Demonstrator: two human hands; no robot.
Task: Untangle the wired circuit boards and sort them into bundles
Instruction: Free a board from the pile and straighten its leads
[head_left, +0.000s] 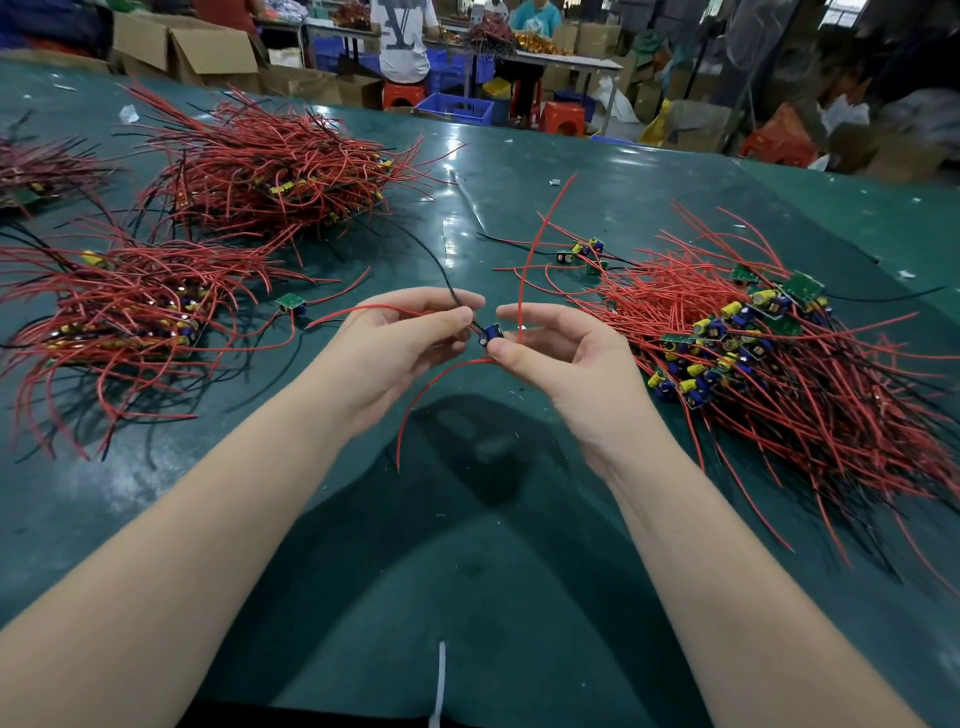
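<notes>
Between my two hands, above the green table (467, 519), hangs a small circuit board with a blue capacitor (491, 334). My left hand (405, 343) pinches its red and black wires just left of the board. My right hand (566, 358) pinches a red wire right below the board, and another red wire (535, 244) rises past its fingers. A tangled pile of boards with red wires (769, 353) lies to the right. Two sorted bundles lie on the left, one near (119, 317) and one farther back (270, 171).
A single loose board (291, 302) lies between the near left bundle and my left hand. A few boards (584, 252) sit apart at the pile's far edge. Cardboard boxes (208, 52), red stools (563, 117) and seated people stand beyond the table's far edge.
</notes>
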